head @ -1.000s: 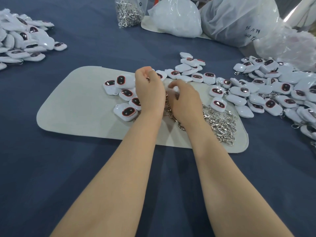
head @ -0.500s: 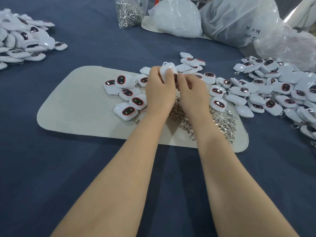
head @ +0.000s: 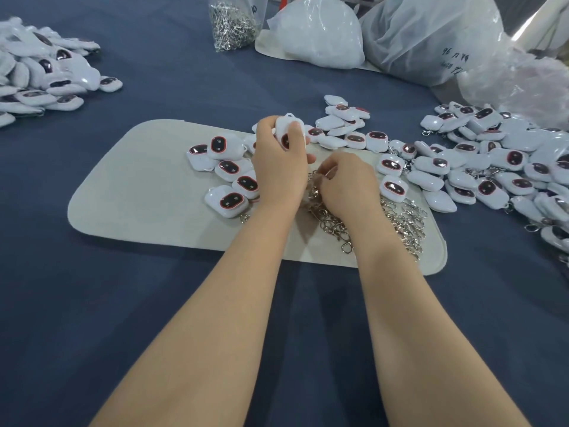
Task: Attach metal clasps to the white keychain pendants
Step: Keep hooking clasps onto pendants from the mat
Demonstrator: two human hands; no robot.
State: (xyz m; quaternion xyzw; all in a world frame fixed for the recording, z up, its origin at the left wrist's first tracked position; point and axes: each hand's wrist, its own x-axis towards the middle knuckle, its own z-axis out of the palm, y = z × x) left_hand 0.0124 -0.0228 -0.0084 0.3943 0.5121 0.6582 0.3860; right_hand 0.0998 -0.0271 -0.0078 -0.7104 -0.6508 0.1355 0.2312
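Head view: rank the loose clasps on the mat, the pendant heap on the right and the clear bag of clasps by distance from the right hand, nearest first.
1. loose clasps: on the mat, touching the right hand.
2. pendant heap: off to its right, on the blue cloth.
3. bag of clasps: far back, to the left.
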